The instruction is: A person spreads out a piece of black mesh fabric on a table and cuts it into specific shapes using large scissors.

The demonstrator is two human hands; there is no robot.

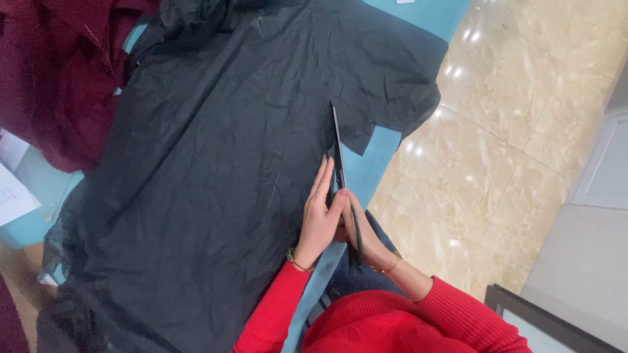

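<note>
A large sheet of black fabric (216,163) lies spread over a light blue table (366,167). My right hand (363,238) grips the dark handles of a pair of long scissors (339,153), whose blades lie along the fabric's right edge, pointing away from me. My left hand (320,212) rests flat on the black fabric just left of the blades, fingers together and pressed beside the scissors. Both arms wear red sleeves, and each wrist has a bracelet.
Dark red fabric (59,78) is piled at the table's upper left. White papers (13,183) lie at the left edge. Glossy beige floor tiles (510,131) run along the right of the table. A dark-framed panel (549,320) stands at the lower right.
</note>
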